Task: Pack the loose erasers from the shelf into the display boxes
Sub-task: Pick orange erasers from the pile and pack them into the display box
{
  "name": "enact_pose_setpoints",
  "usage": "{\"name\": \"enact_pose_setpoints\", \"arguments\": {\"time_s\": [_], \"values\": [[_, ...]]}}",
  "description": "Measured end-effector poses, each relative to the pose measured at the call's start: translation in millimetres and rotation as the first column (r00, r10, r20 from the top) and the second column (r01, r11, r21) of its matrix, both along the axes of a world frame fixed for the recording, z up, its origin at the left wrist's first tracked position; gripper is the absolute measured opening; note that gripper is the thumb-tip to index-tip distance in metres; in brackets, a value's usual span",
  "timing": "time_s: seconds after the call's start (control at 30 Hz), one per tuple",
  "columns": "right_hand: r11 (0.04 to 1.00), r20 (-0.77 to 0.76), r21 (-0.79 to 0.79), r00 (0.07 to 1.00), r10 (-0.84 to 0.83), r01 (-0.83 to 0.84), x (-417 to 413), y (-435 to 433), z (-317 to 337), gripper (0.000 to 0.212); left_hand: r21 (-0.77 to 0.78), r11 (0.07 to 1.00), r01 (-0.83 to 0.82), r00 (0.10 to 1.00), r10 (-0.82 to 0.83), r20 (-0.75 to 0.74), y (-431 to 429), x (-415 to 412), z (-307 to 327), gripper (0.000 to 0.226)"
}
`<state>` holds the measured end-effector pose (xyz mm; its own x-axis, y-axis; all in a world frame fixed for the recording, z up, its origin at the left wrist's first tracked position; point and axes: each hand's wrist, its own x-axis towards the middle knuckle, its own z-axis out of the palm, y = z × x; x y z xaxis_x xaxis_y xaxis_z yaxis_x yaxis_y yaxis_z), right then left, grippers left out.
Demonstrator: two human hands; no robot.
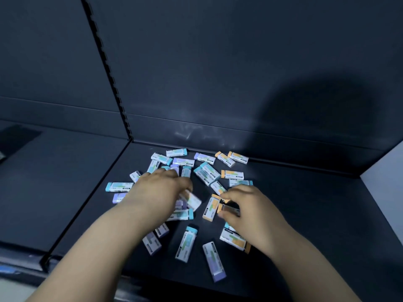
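**Both hands in the eraser pile**

The dark shelf [305, 203] is strewn with loose erasers [209, 173] with blue, purple and orange ends. A blurred white eraser [193, 199] is held by the left hand [161, 188], fingers curled round it. An orange-ended eraser [229, 209] is pinched by the right hand [246, 205] — thumb and fingers clamped on it.

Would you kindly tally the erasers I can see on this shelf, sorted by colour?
Teal erasers: about 14
Purple erasers: about 8
Orange erasers: 6, one gripped by the right hand
Blurred eraser in the left hand: 1
Total: about 29; the hands may hide more.
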<state>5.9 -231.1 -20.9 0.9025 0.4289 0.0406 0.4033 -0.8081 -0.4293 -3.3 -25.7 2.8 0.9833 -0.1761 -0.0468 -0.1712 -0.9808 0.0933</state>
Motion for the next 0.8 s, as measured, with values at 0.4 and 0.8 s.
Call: {"name": "enact_pose_setpoints", "arguments": {"time_s": [0.4, 0.8], "values": [[0.998, -0.084, -0.023, 0.995, 0.057, -0.059, 13.6, 14.8, -9.5, 0.049, -0.086, 0.996, 0.003, 0.999, -0.006, -0.04, 3.2, -10.7, -18.9, 0.046], [0.935, -0.393, 0.333, 0.92, 0.018, 0.123, -1.4, 20.9, 4.9, 0.047, -0.011, 0.994, 0.11, 0.987, -0.11, -0.12, 14.1, -35.6, -19.9, 0.071]]}}
